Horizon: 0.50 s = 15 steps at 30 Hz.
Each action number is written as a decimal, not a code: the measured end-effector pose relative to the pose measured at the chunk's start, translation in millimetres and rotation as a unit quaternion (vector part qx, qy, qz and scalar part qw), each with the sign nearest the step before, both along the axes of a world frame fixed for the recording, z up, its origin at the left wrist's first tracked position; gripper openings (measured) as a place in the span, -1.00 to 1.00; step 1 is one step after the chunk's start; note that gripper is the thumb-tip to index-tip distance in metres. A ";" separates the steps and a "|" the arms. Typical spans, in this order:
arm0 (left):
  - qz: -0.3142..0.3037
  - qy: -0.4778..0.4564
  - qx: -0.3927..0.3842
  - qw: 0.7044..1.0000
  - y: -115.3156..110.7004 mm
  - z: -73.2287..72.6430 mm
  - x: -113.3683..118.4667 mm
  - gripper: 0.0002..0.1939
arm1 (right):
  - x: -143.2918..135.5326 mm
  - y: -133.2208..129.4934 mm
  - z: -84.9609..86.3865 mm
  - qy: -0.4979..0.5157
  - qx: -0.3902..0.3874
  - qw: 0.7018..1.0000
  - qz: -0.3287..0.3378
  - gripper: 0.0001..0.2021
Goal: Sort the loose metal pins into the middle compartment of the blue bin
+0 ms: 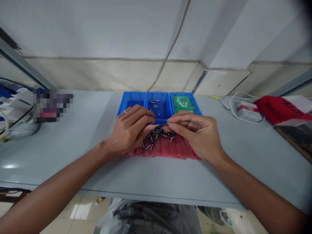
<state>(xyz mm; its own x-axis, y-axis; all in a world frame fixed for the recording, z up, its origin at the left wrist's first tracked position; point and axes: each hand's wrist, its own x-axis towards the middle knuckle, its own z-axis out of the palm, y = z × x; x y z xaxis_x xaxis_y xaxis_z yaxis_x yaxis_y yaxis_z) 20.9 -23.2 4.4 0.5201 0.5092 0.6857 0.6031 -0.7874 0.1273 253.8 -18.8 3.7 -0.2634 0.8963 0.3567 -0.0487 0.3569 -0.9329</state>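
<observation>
Left hand [129, 131], right hand [204, 133] over metal pins [158, 132].
Thin, silvery and black, jumbled on red plastic [180, 149]; right fingers clamped on one, left fingers' grip can't tell.

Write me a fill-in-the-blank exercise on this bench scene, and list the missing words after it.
1. All three bins are ____.
2. Loose metal pins lie in the ____ bin of the three.
3. The heap of metal pieces rests on crinkled plastic coloured ____.
4. The left hand wears a ____ on one finger.

Missing words: blue; middle; red; ring.
</observation>
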 end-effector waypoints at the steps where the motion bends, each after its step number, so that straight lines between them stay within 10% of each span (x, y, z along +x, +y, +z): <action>1: 0.012 -0.014 -0.001 1.000 0.0 1.0 -0.4 -0.87 | 0.2 1.2 -0.6 0.006 0.002 1.000 -0.007 -0.89; 7: 0.082 -0.037 0.011 0.996 4.0 1.3 -4.5 -0.80 | 8.4 7.9 -1.1 -0.091 0.073 0.993 0.020 -0.61; 15: 0.075 0.008 0.015 0.997 5.7 -3.2 -3.1 -0.82 | 8.5 9.7 -16.8 -0.464 0.331 0.819 0.063 -0.72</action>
<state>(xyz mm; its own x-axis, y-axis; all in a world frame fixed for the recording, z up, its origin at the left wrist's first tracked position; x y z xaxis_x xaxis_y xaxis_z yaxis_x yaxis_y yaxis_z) 17.8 -17.5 1.2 0.4512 0.5614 0.6937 0.7155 -0.6922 0.0948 262.3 -9.1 -13.1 -0.7718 0.5319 0.3483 0.4961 0.8465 -0.1933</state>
